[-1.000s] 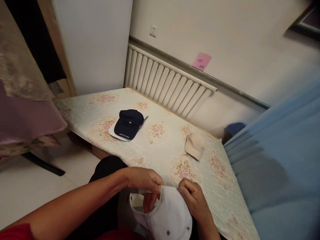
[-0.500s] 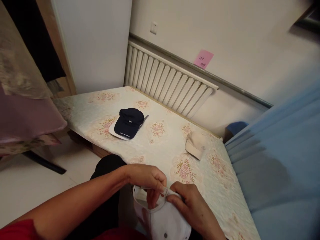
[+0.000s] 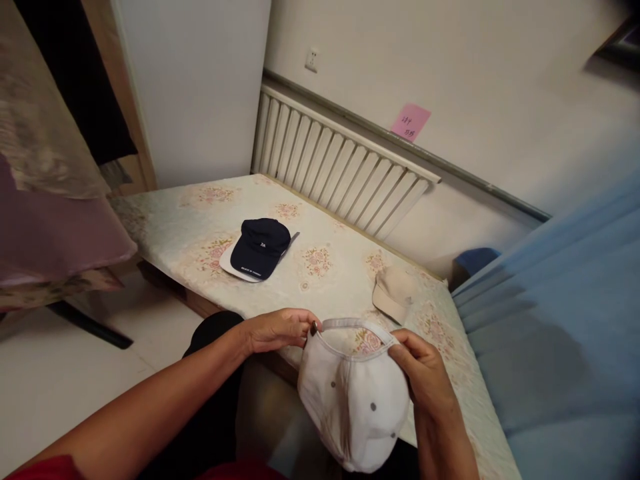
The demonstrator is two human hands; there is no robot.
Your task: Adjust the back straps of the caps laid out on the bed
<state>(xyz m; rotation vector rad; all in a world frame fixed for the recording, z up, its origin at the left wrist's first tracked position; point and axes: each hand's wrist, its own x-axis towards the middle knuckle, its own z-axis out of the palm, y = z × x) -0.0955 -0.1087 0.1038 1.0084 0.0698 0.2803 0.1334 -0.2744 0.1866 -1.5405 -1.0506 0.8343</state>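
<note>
A white cap (image 3: 353, 397) hangs in front of me over the near edge of the floral mattress (image 3: 320, 280), its back strap stretched across the top. My left hand (image 3: 277, 330) pinches the strap's left end. My right hand (image 3: 423, 370) grips the cap's right side at the strap's other end. Both hands are closed on the cap. Farther away on the mattress, a navy cap (image 3: 260, 247) rests on top of a white one, and a beige cap (image 3: 393, 293) lies to the right.
A white radiator (image 3: 340, 170) runs along the wall behind the mattress, with a pink note (image 3: 410, 122) above it. Blue fabric (image 3: 565, 320) fills the right side. Folded bedding (image 3: 55, 247) sits at the left above bare floor (image 3: 75, 380).
The cap has been lifted and moved up and right, with its crown now turned toward me. My hands have spread apart and pulled the back strap taut.
</note>
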